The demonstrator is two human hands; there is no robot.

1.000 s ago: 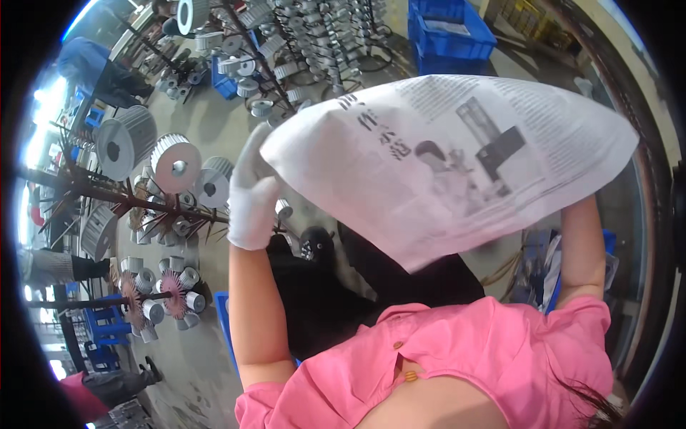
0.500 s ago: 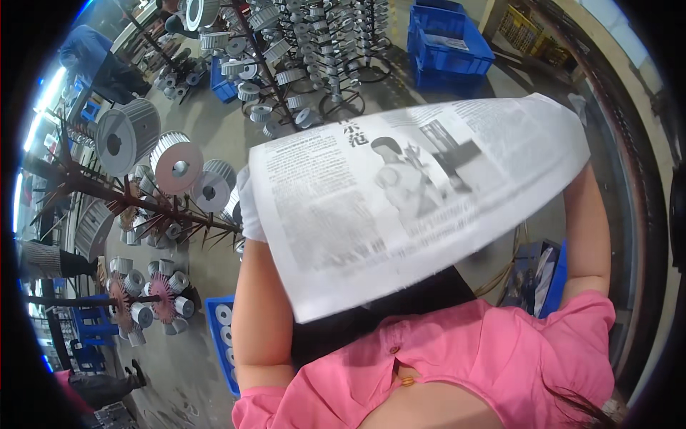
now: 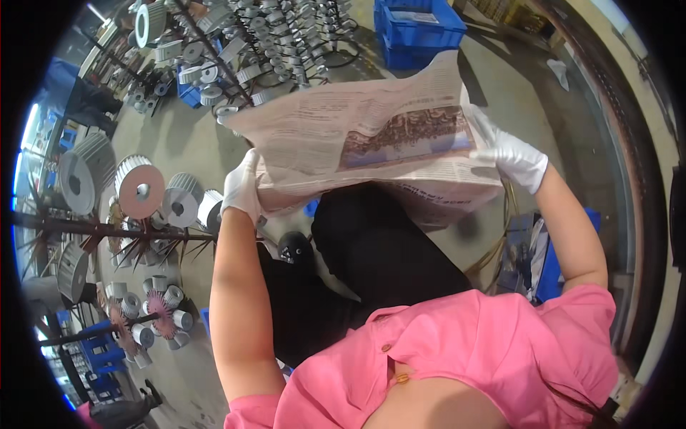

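Note:
A newspaper (image 3: 304, 132) is stretched out in front of me, its sheet bent along a crease and its lower part hanging over my knees. My left hand (image 3: 243, 189), in a white glove, grips its left edge, with the fingertips partly behind the paper. At the right edge my right hand (image 3: 516, 157), gloved too, holds the sheet with its fingers partly on the printed side. A dark picture fills part of the page on the right.
Spiked racks hold grey toothed pulleys (image 3: 182, 199) close by on the left. More stands of small metal parts (image 3: 286, 43) are beyond the paper. Blue crates (image 3: 420, 28) are stacked at the far side; another blue bin (image 3: 556, 275) sits by my right arm. A person (image 3: 78, 93) bends at far left.
The newspaper has come down and its face has changed from a grey page to a pinkish one with a dark picture. Both gloved hands now show at its edges.

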